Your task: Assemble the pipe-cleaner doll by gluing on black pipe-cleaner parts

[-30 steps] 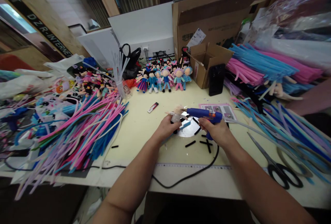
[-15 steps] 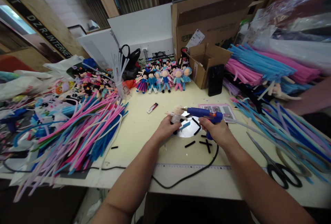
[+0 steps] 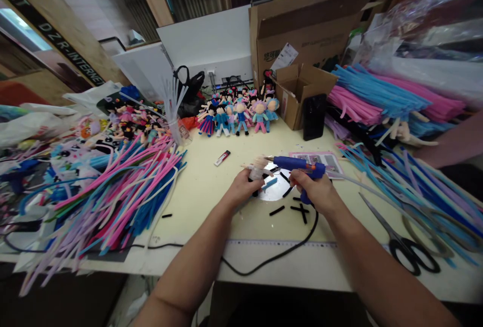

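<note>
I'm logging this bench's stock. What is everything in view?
Glue gun: one, blue, centre
Doll piece: one, pale, centre
Short strips: several, black, centre
Lighter: one, red-white, mid-table
Dolls: many, multicoloured, back
Fuzzy stems: many, multicoloured, both sides
Scissors: at least one, black-handled, right
Boxes: at least two, brown, back
Phone: one, black, back right
Slim sticks: several, translucent, back left
Sheet: one, pink-edged, right of centre
Cable: count unclear, black, front
Plastic bags: several, clear, white, sides
Table: one, cream, underneath
Left hand: one, holding doll piece
Right hand: one, gripping glue gun
</note>
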Demonstrator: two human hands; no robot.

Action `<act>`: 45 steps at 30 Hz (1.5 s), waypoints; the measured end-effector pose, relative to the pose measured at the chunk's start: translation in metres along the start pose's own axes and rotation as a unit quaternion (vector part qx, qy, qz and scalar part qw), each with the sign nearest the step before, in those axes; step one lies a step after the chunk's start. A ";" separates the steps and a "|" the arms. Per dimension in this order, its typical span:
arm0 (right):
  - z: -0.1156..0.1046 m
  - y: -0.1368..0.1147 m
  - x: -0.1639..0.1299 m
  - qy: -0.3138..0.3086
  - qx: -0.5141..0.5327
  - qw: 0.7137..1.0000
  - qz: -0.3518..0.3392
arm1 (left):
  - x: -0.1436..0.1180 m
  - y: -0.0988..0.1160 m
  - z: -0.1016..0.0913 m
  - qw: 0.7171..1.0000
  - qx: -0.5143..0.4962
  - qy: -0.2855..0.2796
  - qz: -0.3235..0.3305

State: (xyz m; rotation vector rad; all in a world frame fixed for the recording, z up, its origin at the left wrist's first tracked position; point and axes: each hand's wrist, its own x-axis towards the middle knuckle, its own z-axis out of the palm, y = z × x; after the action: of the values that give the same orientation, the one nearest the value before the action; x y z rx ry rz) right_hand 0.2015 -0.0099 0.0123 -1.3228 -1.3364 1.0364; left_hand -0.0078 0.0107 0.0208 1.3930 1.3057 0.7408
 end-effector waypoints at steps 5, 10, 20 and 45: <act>0.000 -0.004 -0.001 -0.019 0.009 0.999 0.029 | 0.001 -0.003 0.000 1.000 -0.006 0.005 -0.003; 0.002 -0.009 -0.003 -0.025 -0.009 0.999 0.032 | 0.000 -0.001 0.000 1.000 -0.011 0.006 -0.001; 0.002 -0.003 -0.001 -0.014 0.035 0.998 0.041 | -0.001 0.001 0.000 1.000 -0.011 -0.001 -0.002; -0.057 -0.005 0.012 0.200 -0.060 0.977 0.049 | -0.006 0.011 0.002 0.990 -0.132 0.010 0.051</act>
State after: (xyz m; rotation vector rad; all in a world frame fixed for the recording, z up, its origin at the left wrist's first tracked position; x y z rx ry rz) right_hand 0.2567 -0.0014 0.0287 -1.6027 -1.0475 0.7108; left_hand -0.0040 0.0060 0.0320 1.2474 1.1114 0.9624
